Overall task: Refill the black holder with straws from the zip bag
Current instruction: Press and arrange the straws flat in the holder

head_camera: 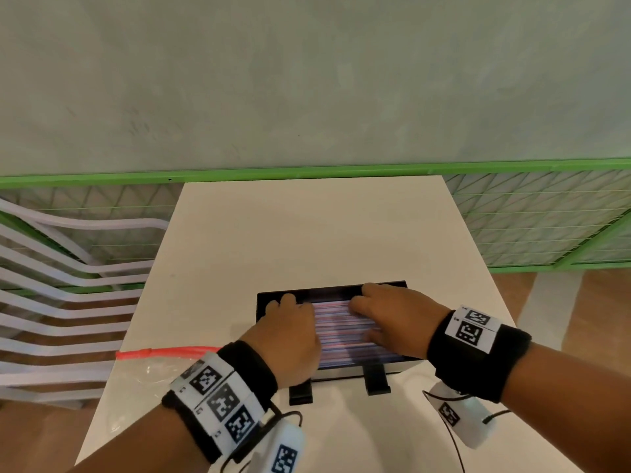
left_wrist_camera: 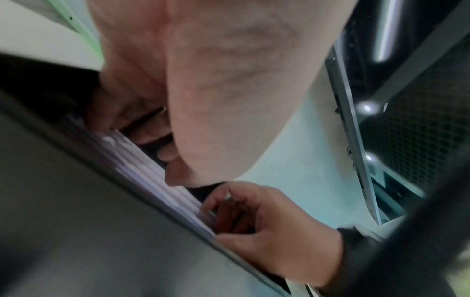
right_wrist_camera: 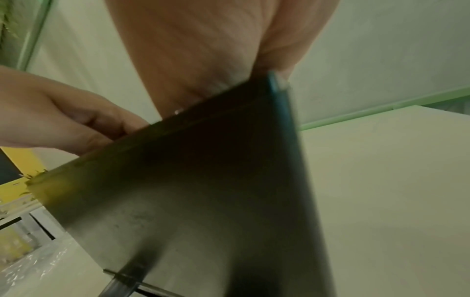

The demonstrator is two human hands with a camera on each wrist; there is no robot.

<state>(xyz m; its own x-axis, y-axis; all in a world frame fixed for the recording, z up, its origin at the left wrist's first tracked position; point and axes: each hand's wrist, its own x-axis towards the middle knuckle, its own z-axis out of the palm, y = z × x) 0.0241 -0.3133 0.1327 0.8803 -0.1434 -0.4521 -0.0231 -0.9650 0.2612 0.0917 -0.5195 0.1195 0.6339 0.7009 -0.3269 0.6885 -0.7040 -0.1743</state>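
Note:
The black holder [head_camera: 327, 290] stands on the white table [head_camera: 307, 227], filled with a layer of striped wrapped straws [head_camera: 341, 332]. My left hand [head_camera: 285, 305] rests on the left end of the straws, fingertips bent down onto them. On the right part of the layer lies my right hand [head_camera: 363, 314], fingers spread, one finger at the back wall. The left wrist view shows the straws [left_wrist_camera: 142, 166] above the holder's front wall [left_wrist_camera: 76, 201], with both sets of fingers touching them. The clear zip bag [head_camera: 146, 370] with a red zip strip lies flat left of the holder.
A green mesh fence [head_camera: 532, 220] runs behind and to the right of the table. A white slatted chair [head_camera: 51, 302] stands at the left. Two black feet [head_camera: 375, 384] stick out from the holder's front. Bare tabletop lies beyond the holder.

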